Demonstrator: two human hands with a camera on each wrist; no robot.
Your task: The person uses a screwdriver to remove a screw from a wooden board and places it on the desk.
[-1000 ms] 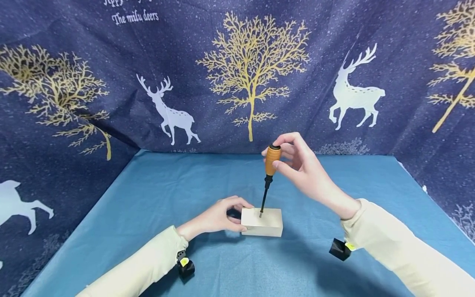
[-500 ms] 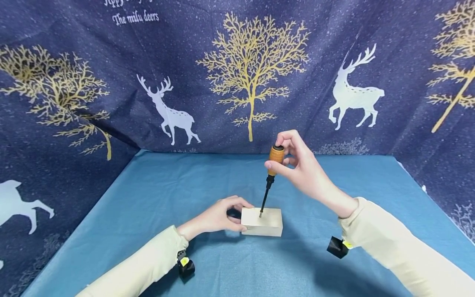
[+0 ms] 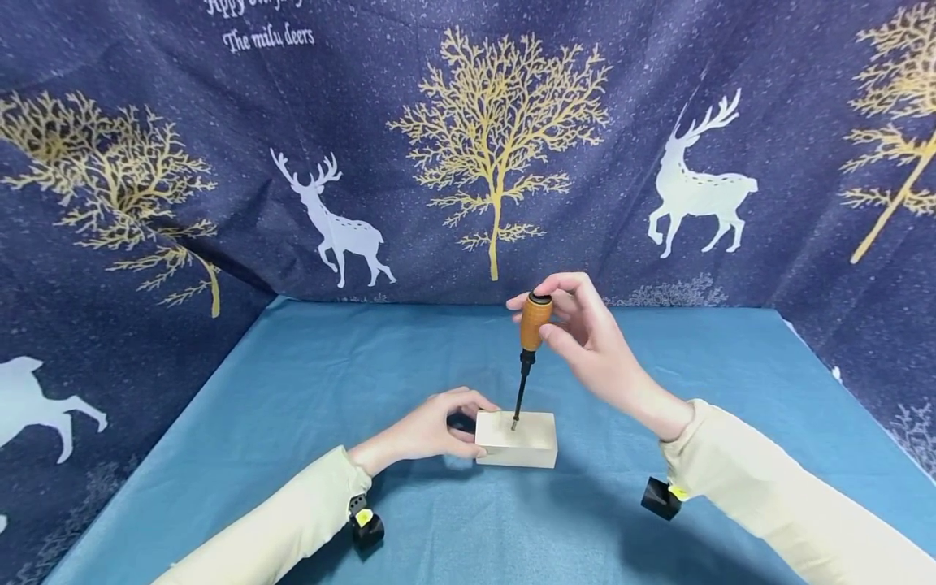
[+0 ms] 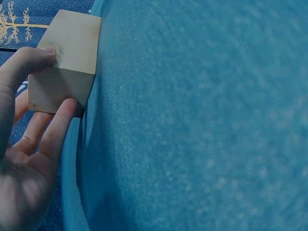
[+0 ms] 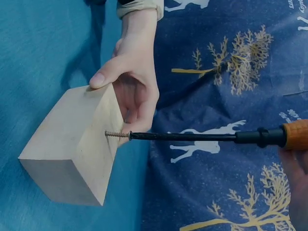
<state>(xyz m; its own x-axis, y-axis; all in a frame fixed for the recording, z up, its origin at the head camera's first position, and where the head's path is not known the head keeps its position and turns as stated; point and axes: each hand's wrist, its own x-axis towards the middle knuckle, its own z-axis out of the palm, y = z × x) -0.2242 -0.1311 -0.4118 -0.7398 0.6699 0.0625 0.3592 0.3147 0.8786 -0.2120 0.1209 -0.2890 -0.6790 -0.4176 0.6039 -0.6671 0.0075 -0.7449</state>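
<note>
A pale wooden block lies on the blue cloth. My left hand grips its left end, with the thumb on one side and fingers on others. Partway into the top of the block stands a screw, its threads still showing above the wood. The tip of a screwdriver meets the screw's head, and the shaft leans slightly right. Around the orange-brown handle curl the fingers of my right hand, its index finger over the black end cap. In the right wrist view that hand is mostly out of frame.
Blue cloth covers the table. Behind it hangs a dark blue backdrop printed with deer and golden trees. A black wrist camera sits below the right sleeve, another black camera below the left.
My right thumb swept left across the screwdriver handle, then came back to its right side, while the handle tilted right and back. The left hand and block stay put.
</note>
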